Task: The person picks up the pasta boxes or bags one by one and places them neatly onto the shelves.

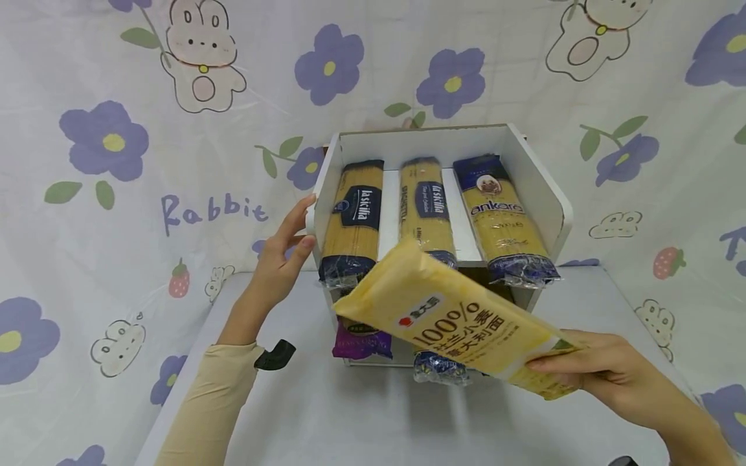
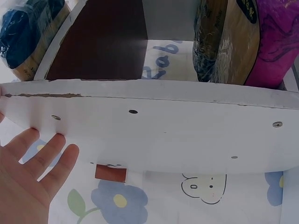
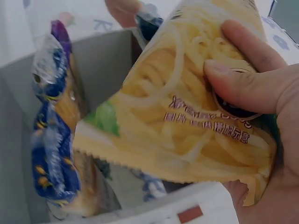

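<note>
My right hand (image 1: 606, 372) grips one end of a yellow pasta packet (image 1: 443, 323). The packet slants up and left, in front of a white two-level shelf (image 1: 542, 188). In the right wrist view, my thumb lies across its printed noodle picture. My left hand (image 1: 276, 265) touches the shelf's left side panel near its front edge. In the left wrist view, several fingers (image 2: 53, 149) stretch against that panel. Lying on the upper level are two La Sicilia spaghetti packs, one left (image 1: 352, 213) and one middle (image 1: 428, 207), with an Ankara pasta pack (image 1: 504, 220) at right.
On the lower level, partly hidden by the yellow packet, are a purple pack (image 1: 361, 342) and a blue-ended spaghetti pack (image 1: 441, 369). The shelf stands on a white table (image 1: 303, 414). Behind it hangs a cloth (image 1: 373, 39) printed with flowers and rabbits.
</note>
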A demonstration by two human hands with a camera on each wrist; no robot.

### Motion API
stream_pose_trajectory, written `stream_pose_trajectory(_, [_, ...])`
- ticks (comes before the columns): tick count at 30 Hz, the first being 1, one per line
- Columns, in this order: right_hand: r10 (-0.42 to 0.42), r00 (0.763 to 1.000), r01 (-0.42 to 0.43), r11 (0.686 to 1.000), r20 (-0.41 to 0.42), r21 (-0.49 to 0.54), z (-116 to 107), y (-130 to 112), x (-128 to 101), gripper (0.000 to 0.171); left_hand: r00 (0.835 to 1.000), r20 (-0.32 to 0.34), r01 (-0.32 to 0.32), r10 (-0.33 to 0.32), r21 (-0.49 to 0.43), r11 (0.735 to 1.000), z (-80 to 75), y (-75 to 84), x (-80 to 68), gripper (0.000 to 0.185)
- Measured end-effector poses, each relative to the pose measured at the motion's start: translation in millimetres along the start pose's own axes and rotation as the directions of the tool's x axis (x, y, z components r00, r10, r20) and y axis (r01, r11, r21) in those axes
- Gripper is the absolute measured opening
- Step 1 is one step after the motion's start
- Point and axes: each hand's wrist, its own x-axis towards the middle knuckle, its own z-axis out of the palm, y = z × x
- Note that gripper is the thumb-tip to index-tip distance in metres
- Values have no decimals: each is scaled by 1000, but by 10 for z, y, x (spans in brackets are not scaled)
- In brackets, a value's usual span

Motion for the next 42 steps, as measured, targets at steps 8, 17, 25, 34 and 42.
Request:
stream_pose_trajectory(8, [110,991,-103,990,74,-96,233,-5,119,58,1000,4,-17,17,-10,1000,0,-4,0,55])
stream_pose_trajectory(17, [129,987,-94,945,92,-312,443,44,191,60,1000,9,-8,8,-13,1000,-2,11,2,55])
stream_pose_trajectory(25, [101,989,-57,932,105,-358,575,176,138,63,1000,8,-3,3,-26,1000,4,-2,1,55])
stream_pose_trajectory(34, [163,978,-94,903,131,-418,663,165,110,62,1000,11,-6,6,-18,1000,-7,13,0,56])
stream_pose_trajectory(42, [221,965,-133,877,143,-462,753,177,48,67,1000,12,-5,5,-17,1000,-5,2,-2,56])
